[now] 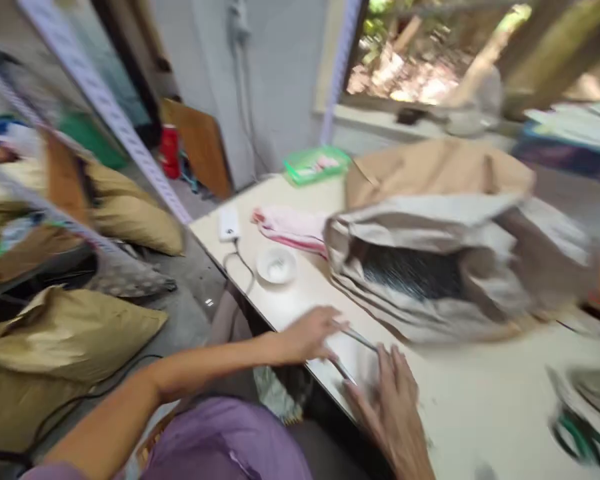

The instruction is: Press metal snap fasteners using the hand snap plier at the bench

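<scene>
My left hand (307, 333) is closed at the table's front edge, its fingers and thumb on the left ends of two thin grey metal strips (360, 338). My right hand (393, 403) is at their right ends, fingertips on the far strip and thumb by the near one. The strips run roughly side by side with a gap between them. Blur hides whether they are joined. Beyond my left hand sits a small white bowl (276, 267). A large open sack (420, 220) with shiny black material (410, 272) inside lies past my right hand.
On the white table (480, 393) are a white device with a cable (229, 223), a pink cloth (293, 227), a green-rimmed plastic box (316, 165) and green-handled scissors (583, 437). Tan sacks (65, 333) lie left on the floor. A window stands behind.
</scene>
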`<state>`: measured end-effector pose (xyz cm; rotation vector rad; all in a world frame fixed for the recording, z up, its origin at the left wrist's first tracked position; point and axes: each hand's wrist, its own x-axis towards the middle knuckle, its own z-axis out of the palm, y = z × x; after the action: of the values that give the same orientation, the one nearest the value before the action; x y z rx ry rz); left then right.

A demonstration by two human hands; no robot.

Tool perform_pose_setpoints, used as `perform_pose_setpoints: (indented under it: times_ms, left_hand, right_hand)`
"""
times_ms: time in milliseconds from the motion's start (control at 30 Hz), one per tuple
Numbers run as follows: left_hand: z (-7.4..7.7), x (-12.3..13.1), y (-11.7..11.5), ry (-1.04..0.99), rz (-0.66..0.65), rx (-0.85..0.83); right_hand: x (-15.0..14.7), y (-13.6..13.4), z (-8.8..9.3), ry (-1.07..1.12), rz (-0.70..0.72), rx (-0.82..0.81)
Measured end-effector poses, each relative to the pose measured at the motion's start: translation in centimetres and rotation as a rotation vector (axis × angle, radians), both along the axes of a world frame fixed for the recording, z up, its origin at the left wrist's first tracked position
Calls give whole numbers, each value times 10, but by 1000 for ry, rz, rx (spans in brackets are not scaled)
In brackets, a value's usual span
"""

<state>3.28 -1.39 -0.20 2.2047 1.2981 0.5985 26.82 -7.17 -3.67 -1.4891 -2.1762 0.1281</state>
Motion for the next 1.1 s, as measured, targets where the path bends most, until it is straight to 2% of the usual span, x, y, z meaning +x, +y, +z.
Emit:
perform_pose_setpoints:
  times_ms: [67,133,167,267,367,500,600,700,833,967,1000,1033,1100]
  left_hand:
    - [-6,-3,-7,-31,67,-35]
    - [-6,-15,-10,-3,208,-50]
    - [-5,-21,-12,27,237,-68]
    - [-7,-24,-21,143,246,-158]
    - [-10,-11,-26,258,264,-255]
    - [-9,3,-17,341,235,-384]
    - [-5,3,-4,361,255,-518]
    - [-3,-2,6,300,276,-606]
    - [-3,-6,9,271,232,-602]
    - [1,-7,4,387,119,-339]
    - [2,-8,3,397,95,-324]
    - [3,-11,4,380,76,-365]
    - [3,-17,7,272,57,-571]
  right_hand:
    - [-3,-10,4,-30,-81,12]
    - [-9,-13,8,-21,-76,21]
    - [-13,-13,9,-15,-55,15]
    - [-25,-13,8,-25,11,-35]
    - [-36,-11,-1,-73,24,-33]
    - [-42,-9,-11,-97,0,40]
    - [-43,-5,-12,-90,-25,72]
    - [-45,1,-9,-100,-48,85]
    - [-46,8,-7,-94,-22,70]
    - [-48,8,-11,-93,-34,89]
    - [-48,7,-12,-86,-35,90]
    - [-49,7,-12,-73,-30,84]
    - [-49,7,-13,-32,-22,63]
